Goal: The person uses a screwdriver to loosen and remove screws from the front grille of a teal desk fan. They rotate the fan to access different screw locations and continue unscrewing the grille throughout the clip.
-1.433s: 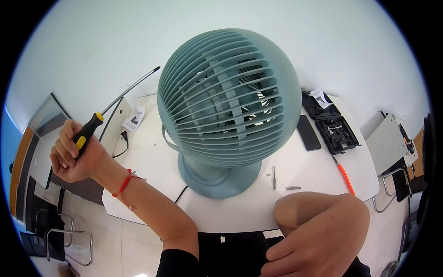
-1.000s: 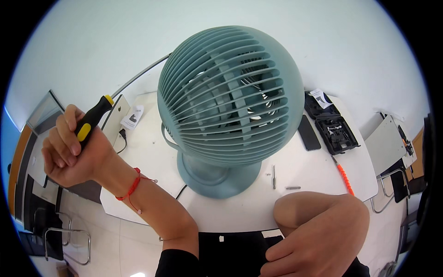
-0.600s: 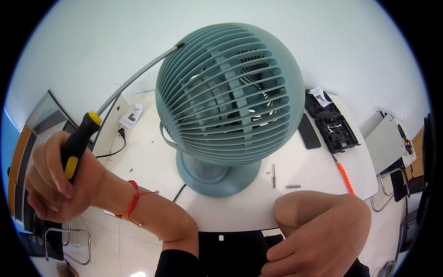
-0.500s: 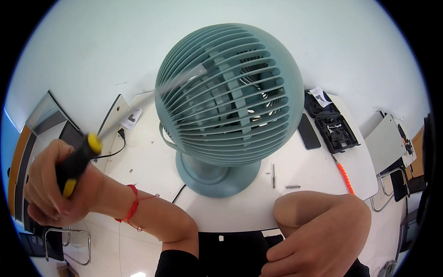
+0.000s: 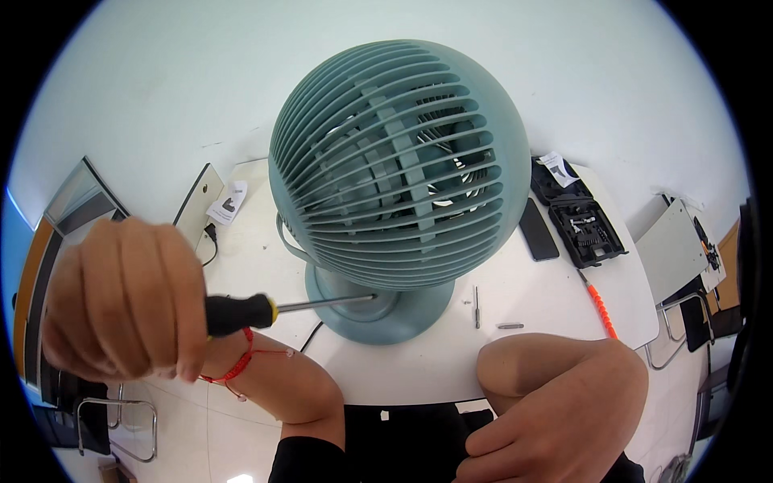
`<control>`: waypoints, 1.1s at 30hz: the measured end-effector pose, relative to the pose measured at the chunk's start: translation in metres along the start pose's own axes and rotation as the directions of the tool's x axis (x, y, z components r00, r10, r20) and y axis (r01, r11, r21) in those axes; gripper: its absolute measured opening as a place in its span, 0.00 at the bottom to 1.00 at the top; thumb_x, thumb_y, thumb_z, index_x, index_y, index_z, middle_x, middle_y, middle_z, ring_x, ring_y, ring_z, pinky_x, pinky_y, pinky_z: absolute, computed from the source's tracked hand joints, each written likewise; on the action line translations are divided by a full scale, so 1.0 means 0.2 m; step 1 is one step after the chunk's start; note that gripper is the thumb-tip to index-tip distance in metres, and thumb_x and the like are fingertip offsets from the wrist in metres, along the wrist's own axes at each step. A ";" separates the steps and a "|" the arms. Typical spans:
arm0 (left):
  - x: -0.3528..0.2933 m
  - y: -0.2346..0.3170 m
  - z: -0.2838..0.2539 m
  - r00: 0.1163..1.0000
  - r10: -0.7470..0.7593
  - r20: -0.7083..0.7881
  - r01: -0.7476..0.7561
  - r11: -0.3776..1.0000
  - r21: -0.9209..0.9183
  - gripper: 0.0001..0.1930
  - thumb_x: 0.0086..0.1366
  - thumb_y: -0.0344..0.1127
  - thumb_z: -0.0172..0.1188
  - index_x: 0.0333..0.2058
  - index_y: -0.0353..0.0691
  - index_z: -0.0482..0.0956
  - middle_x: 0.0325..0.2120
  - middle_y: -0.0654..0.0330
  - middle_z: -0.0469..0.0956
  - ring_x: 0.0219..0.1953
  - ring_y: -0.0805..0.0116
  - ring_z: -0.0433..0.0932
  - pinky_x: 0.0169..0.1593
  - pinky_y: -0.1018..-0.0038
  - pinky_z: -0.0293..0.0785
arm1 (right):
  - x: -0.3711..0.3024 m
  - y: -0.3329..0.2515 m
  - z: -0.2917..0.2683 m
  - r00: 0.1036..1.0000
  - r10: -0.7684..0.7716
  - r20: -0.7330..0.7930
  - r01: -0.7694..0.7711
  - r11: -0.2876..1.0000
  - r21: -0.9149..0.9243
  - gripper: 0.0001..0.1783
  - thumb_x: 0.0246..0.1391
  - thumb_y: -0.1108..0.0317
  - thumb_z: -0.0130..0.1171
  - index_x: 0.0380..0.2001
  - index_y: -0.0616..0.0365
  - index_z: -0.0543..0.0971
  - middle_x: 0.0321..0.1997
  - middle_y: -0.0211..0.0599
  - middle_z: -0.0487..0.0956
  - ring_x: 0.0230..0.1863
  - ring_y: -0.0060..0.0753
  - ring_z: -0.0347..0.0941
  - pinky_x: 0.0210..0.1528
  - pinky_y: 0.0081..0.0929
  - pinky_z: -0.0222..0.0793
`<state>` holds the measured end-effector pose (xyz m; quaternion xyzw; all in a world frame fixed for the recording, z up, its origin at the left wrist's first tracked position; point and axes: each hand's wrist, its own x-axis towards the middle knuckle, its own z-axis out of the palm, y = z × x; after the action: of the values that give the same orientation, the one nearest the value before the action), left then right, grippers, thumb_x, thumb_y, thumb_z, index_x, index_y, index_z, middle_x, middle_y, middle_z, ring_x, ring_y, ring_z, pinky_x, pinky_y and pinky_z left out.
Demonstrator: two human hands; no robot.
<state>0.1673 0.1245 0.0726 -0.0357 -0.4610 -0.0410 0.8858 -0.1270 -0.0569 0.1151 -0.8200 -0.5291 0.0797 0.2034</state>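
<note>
My left hand [image 5: 133,298], closed in a fist, grips a screwdriver [image 5: 237,312] by its black and yellow handle. The metal shaft points right, and its tip overlaps the base of a round grey-green fan [image 5: 386,185]; whether it touches cannot be told. Slatted grille covers the fan's head, with inner parts showing through the gaps. My right hand [image 5: 555,427] is bent inward at the lower right, its fingers curled and partly cut off by the lower edge. Nothing shows in it.
On the white table [image 5: 378,378] lie two small driver bits [image 5: 477,310], a phone [image 5: 538,232], an open black tool case [image 5: 586,229], an orange flexible shaft [image 5: 600,306] and a paper slip [image 5: 228,203]. A black plug [image 5: 211,233] lies left of the fan.
My left hand has turned over, swinging the screwdriver's shaft from pointing up at the grille down to nearly level, pointing right. My right hand and the fan look unchanged.
</note>
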 end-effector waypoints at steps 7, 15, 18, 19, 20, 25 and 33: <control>0.07 -0.23 0.11 0.890 -0.422 0.175 0.410 0.907 0.100 0.22 0.75 0.47 0.37 0.19 0.53 0.65 0.10 0.68 0.70 0.09 0.76 0.70 0.19 0.80 0.75 | -0.03 -0.03 0.00 0.999 0.031 -0.015 -0.031 0.999 0.010 0.08 0.46 0.77 0.68 0.27 0.67 0.77 0.41 0.50 0.78 0.37 0.39 0.74 0.43 0.30 0.71; 0.15 -0.29 0.02 0.869 -0.449 0.207 0.493 0.825 -0.278 0.20 0.71 0.39 0.42 0.17 0.49 0.64 0.10 0.65 0.67 0.14 0.74 0.67 0.26 0.77 0.74 | 0.03 -0.01 0.02 0.984 -0.036 -0.177 0.023 0.997 -0.076 0.08 0.41 0.69 0.63 0.20 0.60 0.75 0.28 0.38 0.72 0.29 0.35 0.69 0.33 0.29 0.64; 0.16 -0.32 -0.02 0.888 -0.451 0.089 0.447 0.802 -0.395 0.19 0.68 0.36 0.44 0.15 0.49 0.62 0.09 0.67 0.64 0.14 0.76 0.66 0.26 0.78 0.73 | 0.05 -0.02 0.03 0.963 -0.058 -0.265 0.024 0.991 -0.130 0.09 0.38 0.65 0.62 0.16 0.56 0.73 0.21 0.30 0.68 0.25 0.33 0.66 0.28 0.28 0.60; 0.16 -0.32 -0.04 0.893 -0.449 0.046 0.424 0.801 -0.423 0.19 0.68 0.35 0.44 0.15 0.48 0.62 0.09 0.67 0.64 0.13 0.76 0.65 0.26 0.78 0.72 | 0.05 -0.02 0.03 0.962 -0.060 -0.265 0.025 0.991 -0.133 0.09 0.38 0.64 0.62 0.16 0.56 0.73 0.21 0.30 0.68 0.25 0.32 0.66 0.28 0.28 0.60; 0.16 -0.33 -0.06 0.895 -0.446 0.003 0.400 0.799 -0.449 0.19 0.68 0.34 0.44 0.14 0.48 0.61 0.09 0.68 0.63 0.13 0.76 0.65 0.26 0.79 0.72 | 0.04 -0.01 0.03 0.960 -0.064 -0.272 0.030 0.992 -0.126 0.09 0.39 0.64 0.62 0.16 0.56 0.73 0.21 0.30 0.69 0.25 0.32 0.66 0.28 0.28 0.60; 0.17 -0.40 -0.17 0.886 -0.441 -0.144 0.297 0.777 -0.555 0.18 0.63 0.30 0.42 0.13 0.47 0.59 0.08 0.69 0.61 0.13 0.75 0.63 0.25 0.81 0.72 | 0.05 -0.01 0.03 0.958 -0.065 -0.278 0.035 0.993 -0.112 0.10 0.40 0.63 0.61 0.17 0.56 0.74 0.22 0.31 0.69 0.25 0.33 0.66 0.28 0.29 0.60; 0.18 -0.46 -0.29 0.684 -0.323 -0.654 -0.053 0.872 -0.486 0.17 0.56 0.26 0.38 0.10 0.50 0.54 0.08 0.70 0.58 0.12 0.75 0.62 0.27 0.79 0.74 | 0.05 -0.01 0.02 0.965 -0.062 -0.256 0.034 0.993 -0.114 0.11 0.42 0.63 0.61 0.17 0.57 0.74 0.23 0.31 0.70 0.26 0.33 0.66 0.29 0.29 0.61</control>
<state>0.2265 0.0263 0.0712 -0.1940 -0.0553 -0.2289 0.9523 -0.1262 -0.0465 0.1123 -0.8202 -0.5212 -0.0620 0.2275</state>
